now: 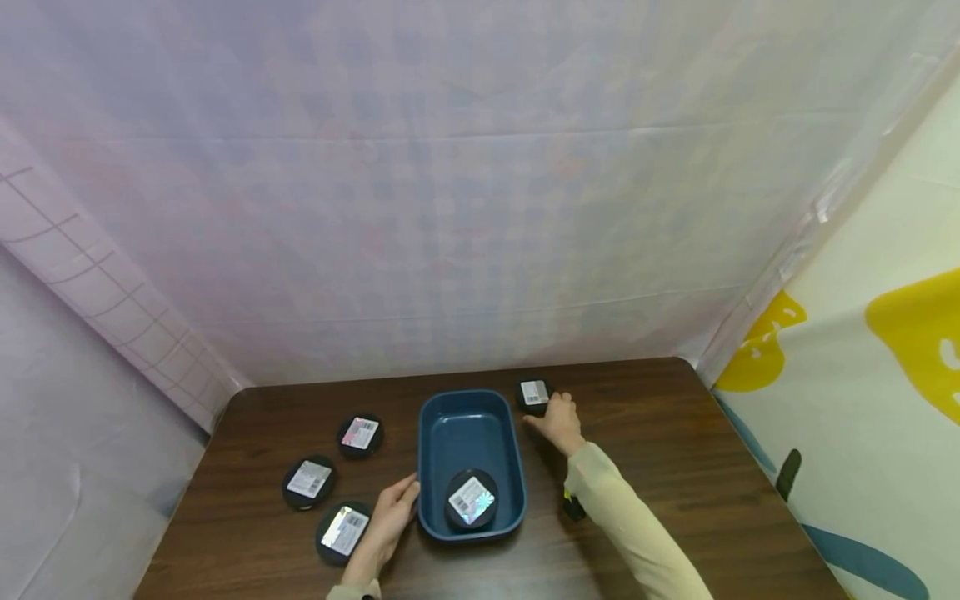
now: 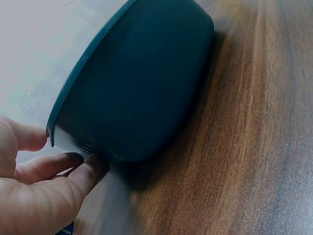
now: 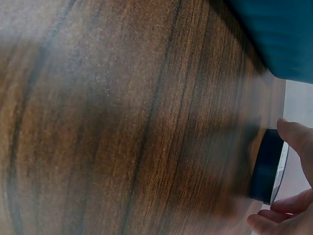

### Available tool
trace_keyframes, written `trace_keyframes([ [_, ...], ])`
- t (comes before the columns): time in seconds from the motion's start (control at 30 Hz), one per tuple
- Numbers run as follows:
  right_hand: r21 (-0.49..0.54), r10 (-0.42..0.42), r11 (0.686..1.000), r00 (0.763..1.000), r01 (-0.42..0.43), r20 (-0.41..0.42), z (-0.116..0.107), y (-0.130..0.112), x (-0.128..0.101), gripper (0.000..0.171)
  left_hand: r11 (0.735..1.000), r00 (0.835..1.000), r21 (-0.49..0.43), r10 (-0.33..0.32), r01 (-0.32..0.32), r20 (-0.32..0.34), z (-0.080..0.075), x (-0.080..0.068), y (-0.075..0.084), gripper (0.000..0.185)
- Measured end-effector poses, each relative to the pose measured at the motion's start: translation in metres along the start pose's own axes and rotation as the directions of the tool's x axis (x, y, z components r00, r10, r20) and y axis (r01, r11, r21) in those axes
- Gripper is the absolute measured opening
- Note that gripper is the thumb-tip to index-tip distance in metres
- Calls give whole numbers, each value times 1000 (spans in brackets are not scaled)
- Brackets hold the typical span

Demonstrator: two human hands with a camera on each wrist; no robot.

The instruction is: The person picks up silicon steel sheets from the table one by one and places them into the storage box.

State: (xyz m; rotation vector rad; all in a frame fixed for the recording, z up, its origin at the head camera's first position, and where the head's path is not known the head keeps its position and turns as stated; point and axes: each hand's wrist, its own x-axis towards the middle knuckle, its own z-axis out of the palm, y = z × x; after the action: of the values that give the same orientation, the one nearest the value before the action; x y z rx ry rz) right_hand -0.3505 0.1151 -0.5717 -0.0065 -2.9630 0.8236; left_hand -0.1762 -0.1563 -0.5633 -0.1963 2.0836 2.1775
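A dark blue rectangular tray (image 1: 467,450) stands at the middle of the table. My left hand (image 1: 390,517) holds its left side; in the left wrist view the thumb is at the rim and the other fingers are curled beneath it. Inside the tray's near end lies a round black container (image 1: 471,500) with a white barcode label. My right hand (image 1: 561,423) is at a similar round black container (image 1: 533,394) beyond the tray's back right corner. In the right wrist view, its thumb and fingers sit at opposite edges of that container (image 3: 267,166).
Left of the tray lie more labelled round black containers: one at the back (image 1: 360,436), one farther left (image 1: 308,482) and one by my left wrist (image 1: 343,532). A small black and yellow object (image 1: 573,507) is partly under my right sleeve. A pale curtain (image 1: 480,208) hangs behind the table.
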Motion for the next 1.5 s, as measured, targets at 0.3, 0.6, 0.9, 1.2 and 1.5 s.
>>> trace_keyframes([
  [0.3,-10,35,999,999,-35,-1,4,-1,3,76,1000,1000,16,3,-3,-14,0,-2,-2,43],
  [0.6,-12,60,998,998,-59,2,4,-4,8,78,1000,1000,15,10,-10,-3,2,-2,0,42],
  [0.9,-42,66,997,998,-67,-22,6,-5,15,76,1000,1000,8,5,-5,6,2,-2,2,43],
  [1.2,-35,76,996,997,-76,-9,6,-8,16,76,1000,1000,14,2,-2,-1,1,-2,1,43],
  [1.5,2,70,998,997,-70,-20,9,-9,15,77,1000,1000,29,7,-7,-8,1,-3,-1,42],
])
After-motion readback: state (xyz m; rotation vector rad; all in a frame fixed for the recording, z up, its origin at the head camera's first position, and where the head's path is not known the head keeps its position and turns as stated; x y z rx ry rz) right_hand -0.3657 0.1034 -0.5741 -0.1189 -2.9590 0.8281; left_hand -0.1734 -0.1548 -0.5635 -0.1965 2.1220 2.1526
